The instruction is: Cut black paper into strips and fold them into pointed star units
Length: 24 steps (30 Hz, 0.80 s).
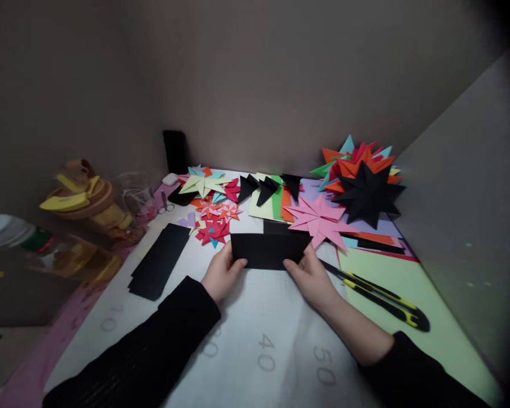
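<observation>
Clock centred on the held sheet, 12 away from the person.

Holding and placement, near to far:
- White mat under the work; printed figures nearest the person at 5 to 8, presumably a measuring surface.
- Left hand and right hand both pinch the black sheet, one at each end, thumbs on the near face, fingers largely hidden behind. Sheet is over mid-mat. Two-ended grip likely keeps it flat and square.
- Utility knife at 4, handle toward the person's right, partly over a pale green sheet; probably parked within reach.
- Black strips at 9, piled near the left forearm, apparently as ready stock.
- Pink star at 2; black star farther out at 2, against a cluster of coloured points, seemingly set aside for working room.
- Folded black pieces at 12, lined up, perhaps to ease counting.
- Phone between 10 and 11, propped upright at the wall.

Counts, near to far:
- Printed figures: 4, one partly covered.
- Held sheet: 1 seen; layers cannot be told.
- Knife: 1.
- Strips: more than one; overlap prevents a count.
- Large pink star: 1. Large black star: 1.
- Folded black pieces: 3.
- Phone: 1.
</observation>
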### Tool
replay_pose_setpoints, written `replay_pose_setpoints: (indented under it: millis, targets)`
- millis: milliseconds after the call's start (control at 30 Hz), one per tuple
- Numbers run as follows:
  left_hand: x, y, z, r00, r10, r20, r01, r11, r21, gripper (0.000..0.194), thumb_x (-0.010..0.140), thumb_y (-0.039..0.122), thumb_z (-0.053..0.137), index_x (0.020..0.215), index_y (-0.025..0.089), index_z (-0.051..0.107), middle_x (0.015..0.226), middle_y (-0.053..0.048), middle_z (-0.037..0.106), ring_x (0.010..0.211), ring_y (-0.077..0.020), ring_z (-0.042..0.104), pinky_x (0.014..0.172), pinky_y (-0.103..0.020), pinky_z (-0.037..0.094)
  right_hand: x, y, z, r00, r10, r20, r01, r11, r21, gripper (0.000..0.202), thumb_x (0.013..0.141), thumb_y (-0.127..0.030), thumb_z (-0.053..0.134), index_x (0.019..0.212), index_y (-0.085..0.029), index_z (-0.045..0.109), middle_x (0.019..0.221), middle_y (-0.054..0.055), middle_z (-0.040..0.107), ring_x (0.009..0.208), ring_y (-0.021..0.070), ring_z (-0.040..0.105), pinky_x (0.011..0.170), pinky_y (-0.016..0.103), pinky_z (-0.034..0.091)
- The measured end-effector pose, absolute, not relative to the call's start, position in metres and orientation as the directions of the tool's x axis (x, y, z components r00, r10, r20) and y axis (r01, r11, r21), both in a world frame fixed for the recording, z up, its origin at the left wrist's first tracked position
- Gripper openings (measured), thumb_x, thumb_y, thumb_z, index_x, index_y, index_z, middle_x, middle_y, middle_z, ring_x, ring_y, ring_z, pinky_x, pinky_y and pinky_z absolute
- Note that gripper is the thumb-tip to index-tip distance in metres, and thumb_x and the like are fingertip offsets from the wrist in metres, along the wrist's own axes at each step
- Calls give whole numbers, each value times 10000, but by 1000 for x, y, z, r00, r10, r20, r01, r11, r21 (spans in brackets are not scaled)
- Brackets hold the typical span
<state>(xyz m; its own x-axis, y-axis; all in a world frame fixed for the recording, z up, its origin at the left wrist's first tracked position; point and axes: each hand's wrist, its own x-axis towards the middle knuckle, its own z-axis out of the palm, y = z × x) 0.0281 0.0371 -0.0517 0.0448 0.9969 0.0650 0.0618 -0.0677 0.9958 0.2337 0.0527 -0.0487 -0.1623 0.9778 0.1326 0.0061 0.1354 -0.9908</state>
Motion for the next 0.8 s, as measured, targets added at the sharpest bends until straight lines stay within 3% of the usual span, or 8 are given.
replay_pose_setpoints:
  millis: [100, 200, 333, 467, 633, 800]
  targets:
    - [29, 38, -45, 46, 999, 20, -50, -18, 999, 369, 745, 172, 586, 1107, 144, 520, 1110, -93, 626, 1058, -250, 566, 943, -396, 414, 234, 53, -44, -160, 984, 72, -40, 67, -997, 430, 765, -255, 602, 1153, -245, 417, 1029, 54, 627, 1003, 217, 588, 912, 418, 444]
    - [28, 38, -39, 29, 999, -38, -138, 42, 990, 435, 714, 209, 644, 1121, 134, 511, 1114, -105, 630, 1063, -257, 570, 960, -417, 403, 236, 53, -40, -140, 989, -55, -77, -66, -995, 462, 748, -304, 634, 1136, -251, 390, 735, -24, 641, 686, 175, 639, 662, 331, 519]
    - [25, 37, -31, 40, 996, -74, -190, 80, 979, 493, 702, 247, 682, 1148, 125, 512, 1134, -123, 624, 1072, -256, 568, 970, -414, 396, 240, 51, -38, -117, 978, -174, 10, -174, -985, 277, 742, -414, 634, 854, -212, 481, 503, -78, 530, 444, 130, 580, 395, 198, 371]
    - [25, 35, -23, 61, 993, -99, -207, 110, 972, 477, 696, 284, 699, 1117, 127, 538, 1125, -119, 629, 1041, -238, 585, 925, -362, 434, 241, 50, -38, -114, 977, -179, 30, -177, -984, 272, 760, -438, 612, 751, -197, 487, 457, -66, 516, 456, 142, 613, 375, 177, 320]
    - [25, 32, -21, 93, 964, -248, -140, 259, 956, 486, 734, 342, 670, 1147, 140, 513, 1022, -106, 669, 859, -219, 641, 689, -308, 510, 242, 51, -36, -88, 983, -163, -2, -164, -986, 234, 763, -400, 614, 751, -197, 498, 460, -75, 498, 484, 147, 629, 402, 182, 345]
    - [24, 32, -24, 91, 979, -180, -138, 192, 972, 490, 689, 309, 711, 1114, 127, 547, 989, -96, 683, 915, -226, 630, 852, -357, 469, 244, 52, -33, -99, 982, -163, -29, -166, -986, 196, 761, -362, 620, 807, -192, 537, 543, -59, 550, 478, 117, 613, 415, 179, 365]
